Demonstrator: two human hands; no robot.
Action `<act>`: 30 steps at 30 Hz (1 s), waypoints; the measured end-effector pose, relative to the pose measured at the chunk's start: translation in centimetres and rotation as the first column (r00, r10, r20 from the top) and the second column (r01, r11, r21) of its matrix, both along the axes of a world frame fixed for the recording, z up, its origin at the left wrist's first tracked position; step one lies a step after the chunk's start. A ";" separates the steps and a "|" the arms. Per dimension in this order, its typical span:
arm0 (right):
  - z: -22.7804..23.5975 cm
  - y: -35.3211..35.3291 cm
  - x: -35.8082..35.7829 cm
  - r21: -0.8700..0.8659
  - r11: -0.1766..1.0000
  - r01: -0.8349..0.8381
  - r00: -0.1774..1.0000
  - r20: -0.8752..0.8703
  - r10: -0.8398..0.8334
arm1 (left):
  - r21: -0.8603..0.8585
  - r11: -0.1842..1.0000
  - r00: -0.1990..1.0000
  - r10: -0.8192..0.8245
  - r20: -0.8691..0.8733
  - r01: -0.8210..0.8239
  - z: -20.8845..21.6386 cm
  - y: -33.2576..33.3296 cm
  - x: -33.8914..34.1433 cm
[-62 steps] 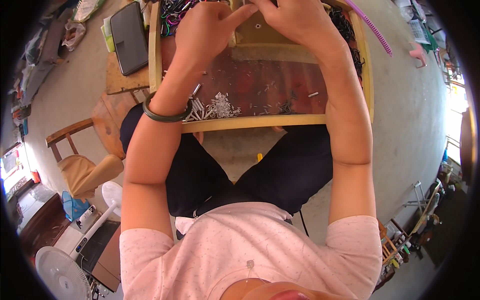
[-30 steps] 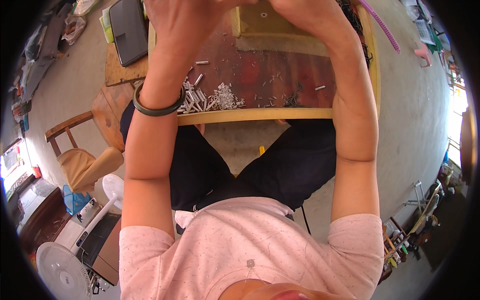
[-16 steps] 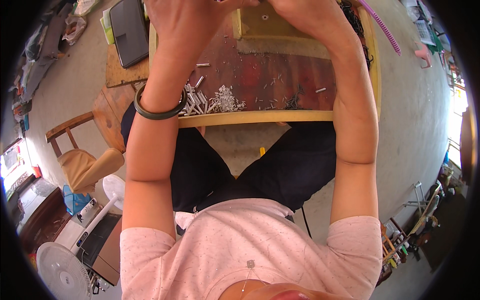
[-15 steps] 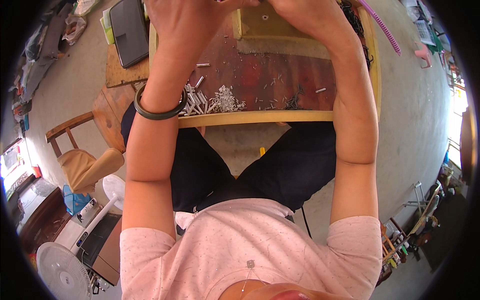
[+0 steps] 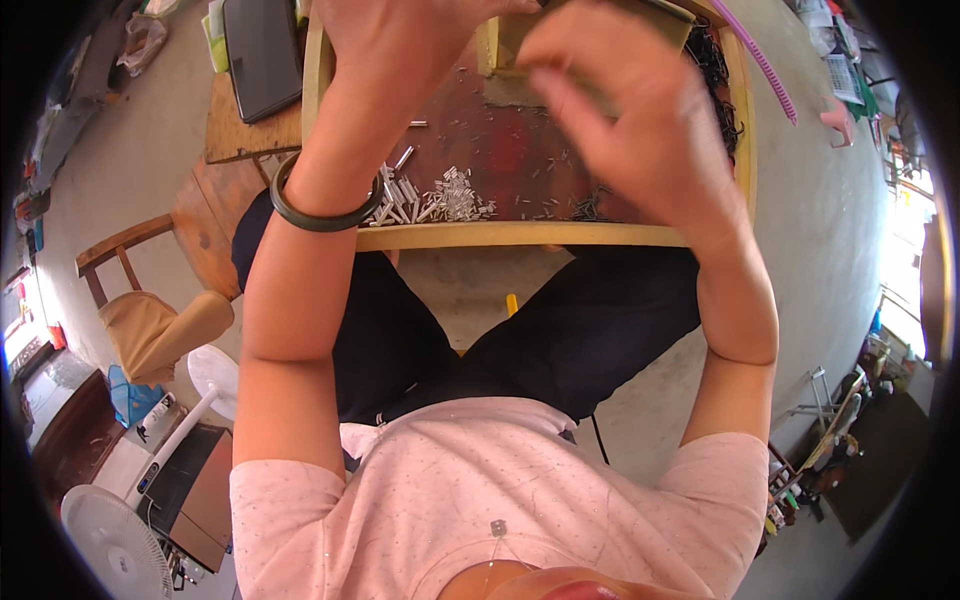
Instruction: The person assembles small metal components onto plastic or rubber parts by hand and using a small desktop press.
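Observation:
At the top of the view my left hand [image 5: 400, 30] reaches over the workbench, a dark bangle [image 5: 325, 215] on its wrist. Its thumb stretches right toward a small dark thing [image 5: 543, 3] at the upper edge; most of its fingers are cut off there. My right hand [image 5: 630, 110] is in the air above the bench, smeared by motion. Its fingers are curved and the thumb lies below them; whether they hold anything cannot be made out. Short silver metal pins [image 5: 455, 197] and longer silver rods [image 5: 402, 197] lie heaped near the front edge.
The reddish bench top [image 5: 500, 150] has a raised yellow rim [image 5: 520, 236]. A yellowish block [image 5: 495, 45] stands on it, with small dark pieces [image 5: 590, 208] and black strands [image 5: 712, 60] at the right. Left are a black tablet-like slab [image 5: 262, 60], a wooden chair [image 5: 135, 235] and a white fan [image 5: 115, 540].
My right hand has come down and toward me from the top edge, bending at the elbow, and is apart from my left. My left hand has barely moved, while the view has shifted slightly.

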State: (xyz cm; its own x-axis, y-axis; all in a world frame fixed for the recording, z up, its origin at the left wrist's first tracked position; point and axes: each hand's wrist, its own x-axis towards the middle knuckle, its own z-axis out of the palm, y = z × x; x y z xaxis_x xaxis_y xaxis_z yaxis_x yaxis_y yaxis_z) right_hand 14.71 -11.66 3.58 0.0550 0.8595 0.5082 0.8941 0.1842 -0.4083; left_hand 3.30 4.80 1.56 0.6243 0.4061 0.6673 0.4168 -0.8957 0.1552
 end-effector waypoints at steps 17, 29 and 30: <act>-5.9 -0.3 -5.0 -0.149 0.978 -0.145 0.919 0.346 0.189 | 0.042 0.999 0.997 0.001 0.078 -0.004 -1.0 0.3 0.2; -1.5 1.7 1.2 0.094 0.993 0.067 0.970 -0.239 -0.042 | -0.009 0.999 0.999 0.048 0.006 -0.048 -0.6 0.1 0.4; -1.5 2.6 2.3 0.121 0.989 0.090 0.950 -0.307 -0.049 | -0.013 0.999 0.999 0.045 0.008 -0.045 -0.6 -0.1 0.5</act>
State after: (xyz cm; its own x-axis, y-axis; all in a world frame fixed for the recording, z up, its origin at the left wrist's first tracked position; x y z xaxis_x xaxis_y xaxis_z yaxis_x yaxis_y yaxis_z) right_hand 17.00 -9.10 2.04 0.2807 0.7743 0.5672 0.7447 0.1970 -0.6376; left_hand 3.77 4.75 0.93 0.6001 0.4418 0.6668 0.4551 -0.8741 0.1696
